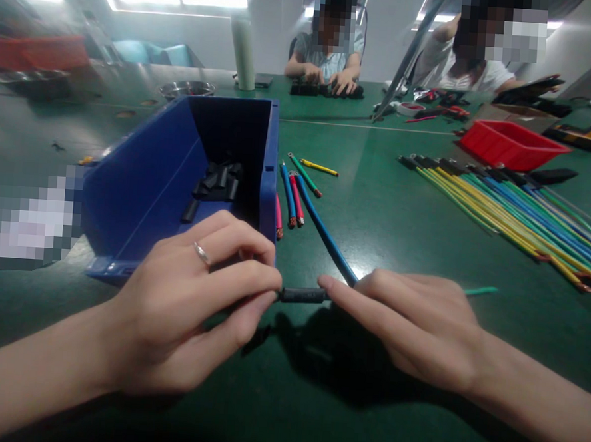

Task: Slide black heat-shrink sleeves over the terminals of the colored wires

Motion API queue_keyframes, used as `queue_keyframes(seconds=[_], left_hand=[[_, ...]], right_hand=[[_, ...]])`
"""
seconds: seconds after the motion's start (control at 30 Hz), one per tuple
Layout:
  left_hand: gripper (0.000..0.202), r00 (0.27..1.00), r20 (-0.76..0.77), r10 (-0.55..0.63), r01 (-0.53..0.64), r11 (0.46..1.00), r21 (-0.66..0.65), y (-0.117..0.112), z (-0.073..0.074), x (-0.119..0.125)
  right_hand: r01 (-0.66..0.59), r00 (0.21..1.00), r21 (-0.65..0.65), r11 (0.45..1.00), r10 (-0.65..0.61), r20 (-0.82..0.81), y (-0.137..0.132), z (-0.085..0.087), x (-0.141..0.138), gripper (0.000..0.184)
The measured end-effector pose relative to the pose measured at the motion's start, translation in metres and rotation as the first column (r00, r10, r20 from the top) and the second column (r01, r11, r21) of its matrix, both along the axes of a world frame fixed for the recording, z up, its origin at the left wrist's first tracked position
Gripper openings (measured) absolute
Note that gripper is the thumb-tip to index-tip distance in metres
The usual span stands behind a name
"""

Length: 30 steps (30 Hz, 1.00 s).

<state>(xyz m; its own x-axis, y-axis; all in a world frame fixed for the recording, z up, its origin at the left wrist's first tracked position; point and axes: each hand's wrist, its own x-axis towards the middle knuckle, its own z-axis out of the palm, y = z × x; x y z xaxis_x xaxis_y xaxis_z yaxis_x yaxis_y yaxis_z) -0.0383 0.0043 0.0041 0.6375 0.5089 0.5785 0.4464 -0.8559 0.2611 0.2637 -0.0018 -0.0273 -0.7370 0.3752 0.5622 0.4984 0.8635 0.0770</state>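
Observation:
Between my hands runs a short black heat-shrink tube (302,295), held level above the table. My left hand (205,295), wearing a ring, is closed in a pinch at the tube's left end. What lies inside that pinch is mostly hidden. My right hand (409,321) is closed at the tube's other end, its index fingertip touching there. A green wire (481,290) sticks out behind the right hand, apparently held in it. A long blue cable (325,233) runs on the table to behind the right knuckles.
A blue bin (142,191) at left holds several black tube pieces (220,182). Short cut cables (291,197) lie beside it. At right are a bundle of coloured cables (516,208) and a red tray (513,146). Two people (328,56) sit across the green table (376,206).

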Motion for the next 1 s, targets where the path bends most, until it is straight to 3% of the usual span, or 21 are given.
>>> queue_keyframes(seconds=[1.0], left_hand=[[0.020, 1.000, -0.005, -0.009, 0.009, 1.000, -0.030, 0.0004, 0.0011, 0.0002]], right_hand=[[0.000, 1.000, -0.008, 1.000, 0.000, 0.013, 0.0016, 0.0009, -0.0009, 0.037]])
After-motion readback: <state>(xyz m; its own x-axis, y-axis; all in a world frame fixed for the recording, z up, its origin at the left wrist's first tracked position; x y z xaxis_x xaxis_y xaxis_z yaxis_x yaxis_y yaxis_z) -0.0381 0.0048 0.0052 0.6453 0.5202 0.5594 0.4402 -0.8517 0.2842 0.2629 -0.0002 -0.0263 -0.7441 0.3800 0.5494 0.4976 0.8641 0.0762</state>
